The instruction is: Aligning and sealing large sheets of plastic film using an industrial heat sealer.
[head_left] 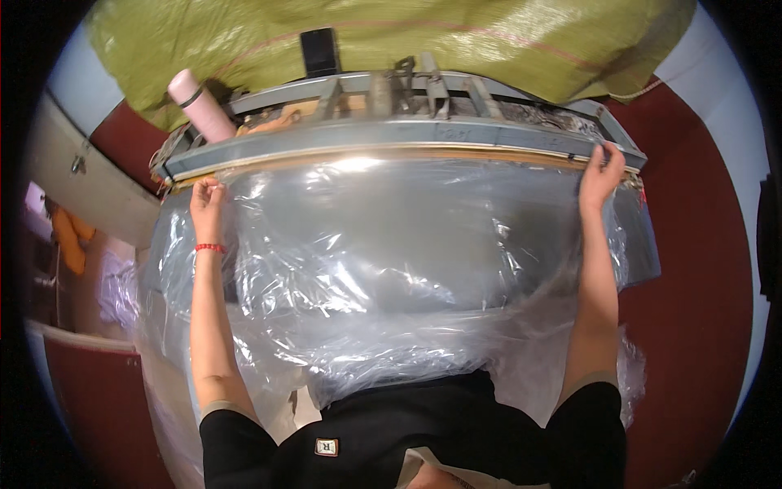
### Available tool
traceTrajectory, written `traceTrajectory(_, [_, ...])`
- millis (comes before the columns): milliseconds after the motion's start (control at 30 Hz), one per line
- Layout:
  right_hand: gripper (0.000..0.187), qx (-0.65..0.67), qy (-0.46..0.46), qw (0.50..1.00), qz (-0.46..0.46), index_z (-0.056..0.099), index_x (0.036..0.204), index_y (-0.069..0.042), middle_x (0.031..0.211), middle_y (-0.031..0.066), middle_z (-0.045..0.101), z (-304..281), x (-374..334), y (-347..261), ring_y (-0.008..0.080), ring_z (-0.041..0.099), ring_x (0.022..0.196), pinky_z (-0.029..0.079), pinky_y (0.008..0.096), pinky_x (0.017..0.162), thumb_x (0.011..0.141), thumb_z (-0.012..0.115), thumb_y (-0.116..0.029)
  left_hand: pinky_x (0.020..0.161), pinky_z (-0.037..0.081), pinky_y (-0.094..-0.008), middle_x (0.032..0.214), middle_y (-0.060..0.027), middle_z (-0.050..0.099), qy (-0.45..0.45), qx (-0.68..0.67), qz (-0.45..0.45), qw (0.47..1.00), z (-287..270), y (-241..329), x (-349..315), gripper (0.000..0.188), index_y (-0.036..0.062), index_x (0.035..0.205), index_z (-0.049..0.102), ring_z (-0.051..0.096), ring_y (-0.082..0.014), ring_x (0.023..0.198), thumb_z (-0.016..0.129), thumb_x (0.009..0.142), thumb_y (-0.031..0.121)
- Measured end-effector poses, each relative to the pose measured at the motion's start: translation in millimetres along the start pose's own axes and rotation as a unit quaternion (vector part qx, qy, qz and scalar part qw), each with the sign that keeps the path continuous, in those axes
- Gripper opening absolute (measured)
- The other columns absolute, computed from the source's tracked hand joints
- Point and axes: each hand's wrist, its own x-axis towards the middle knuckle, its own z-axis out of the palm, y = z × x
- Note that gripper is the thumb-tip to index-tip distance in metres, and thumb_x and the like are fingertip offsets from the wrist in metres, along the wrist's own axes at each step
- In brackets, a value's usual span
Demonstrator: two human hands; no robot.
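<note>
A wide sheet of clear plastic film [326, 269] lies wrinkled over a grey worktop [648, 253] and hangs down against my body. Its far edge runs along a long metal bar [391, 134] with a tan strip at its front. At the left end of that bar, my left hand [208, 204] is closed, fingertips pinching the film's edge; a red bracelet is on the wrist. My right hand [601, 178] is at the right end, thumb and fingers closed on the film near the bar. Both arms are stretched forward, far apart.
Behind the bar is a metal frame [330, 96] with clamp-like metal parts [432, 85]. A pink bottle [199, 106] leans at its left, and a black phone-like slab [319, 52] stands against yellow-green woven sheeting [456, 41]. A cabinet door [90, 167] is at left.
</note>
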Motion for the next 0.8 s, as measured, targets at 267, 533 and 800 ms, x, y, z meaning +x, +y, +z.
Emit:
traceTrajectory(267, [0.015,0.193,-0.474,0.834,-0.205,0.055,0.076,-0.002,0.07,0.0072,0.054,29,-76,-197,0.0193,0.053,0.067,0.042,0.0278,0.062,0.073,0.062,-0.014,0.067,0.039,-0.0224,0.079,0.0,0.05,0.238,0.0,0.138,0.961,-42,61,-45,0.007,0.0047,0.083,0.048,0.047,-0.0096,0.074,0.053,0.078,0.004])
traceTrajectory(533, [0.014,0.272,-0.45,0.849,0.056,0.054,0.07,-0.001,0.064,-0.0005,0.052,3,-86,-89,0.0059,0.046,0.063,0.039,0.0204,0.059,0.073,0.064,-0.011,0.077,0.041,-0.0331,0.093,-0.0156,0.057,0.006,0.4,0.074,0.914,-44,-1,-70,0.024,-0.0007,0.093,0.056,0.053,-0.0275,0.088,0.052,0.08,0.019])
traceTrajectory(800, [0.016,0.064,-0.35,0.929,0.106,0.05,0.067,0.0,0.062,-0.0032,0.044,-128,-51,90,0.0055,0.039,0.062,0.035,0.0195,0.057,0.075,0.061,-0.009,0.096,0.026,-0.0405,0.127,-0.0191,0.034,-0.13,0.574,0.042,0.807,-47,19,-98,0.057,0.0,0.122,0.036,0.027,-0.036,0.12,0.052,0.079,0.034])
